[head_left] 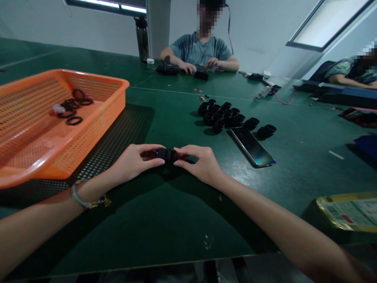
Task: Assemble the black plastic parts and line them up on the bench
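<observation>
Between my two hands, just above the green table (165, 220), is a black cylindrical fitting (166, 154) lying sideways. My left hand (141, 157) pinches its left end between thumb and fingers. On the opposite end, my right hand (196, 159) grips it the same way, fingertips close together. Ridges or rings show around the middle of the fitting, but finer detail is too dark to make out. Beyond my right hand stands a cluster of similar black fittings (219, 114), with a black smartphone (252, 147) lying beside them.
At left sits an orange basket (97, 135) with several black rings (73, 120) inside. A yellow-edged green package (350, 212) lies at the right front. Across the table a person (203, 51) works beside a dark power tool (167, 69) and a bottle (142, 41). Another person sits far right.
</observation>
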`<state>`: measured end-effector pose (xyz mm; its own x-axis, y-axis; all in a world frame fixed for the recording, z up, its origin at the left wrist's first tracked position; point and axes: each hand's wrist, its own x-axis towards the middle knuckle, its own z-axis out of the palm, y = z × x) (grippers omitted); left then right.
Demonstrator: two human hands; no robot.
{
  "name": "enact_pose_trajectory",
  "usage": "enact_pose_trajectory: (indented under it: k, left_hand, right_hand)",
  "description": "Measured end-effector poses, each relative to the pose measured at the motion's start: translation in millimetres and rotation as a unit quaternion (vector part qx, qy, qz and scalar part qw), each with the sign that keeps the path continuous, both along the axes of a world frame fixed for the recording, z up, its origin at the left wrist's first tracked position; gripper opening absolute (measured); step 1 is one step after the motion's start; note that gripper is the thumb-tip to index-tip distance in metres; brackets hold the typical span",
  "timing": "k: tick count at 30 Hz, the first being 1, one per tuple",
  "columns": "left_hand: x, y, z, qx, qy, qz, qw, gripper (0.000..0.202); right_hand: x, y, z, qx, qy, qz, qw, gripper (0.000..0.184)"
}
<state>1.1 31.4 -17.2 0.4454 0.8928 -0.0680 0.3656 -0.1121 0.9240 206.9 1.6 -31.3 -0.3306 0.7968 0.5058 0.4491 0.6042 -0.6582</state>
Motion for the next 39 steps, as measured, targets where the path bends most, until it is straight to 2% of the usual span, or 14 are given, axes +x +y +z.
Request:
enact_pose_trajectory:
  k: [5,10,15,21,39]
  left_hand:
    - [0.4,-0.1,0.0,-0.004,-0.007,0.006,1.000,0.047]
    - [0.2,-0.3,0.5,0.000,-0.002,0.005,1.000,0.049]
    - [0.8,-0.8,1.5,-0.003,0.002,0.002,1.000,0.048]
    - [0.4,-0.8,0.1,0.000,0.003,-0.001,1.000,0.048]
    - [-0.3,-1.0,0.2,0.016,0.006,-0.004,1.000,0.048]
  right_hand:
    - [0.4,-0.4,0.6,0.008,-0.023,-0.006,1.000,0.030]
    - [-0.4,-1.2,1.2,0.016,-0.021,-0.018,0.999,0.026]
    - [-1.4,-2.0,2.2,-0.012,-0.010,-0.023,1.000,0.031]
    - [-0.8,-2.7,3.4,-0.015,-0.019,-0.016,1.000,0.024]
    - [-0.7,-2.0,5.4,-0.044,-0.030,-0.009,0.999,0.025]
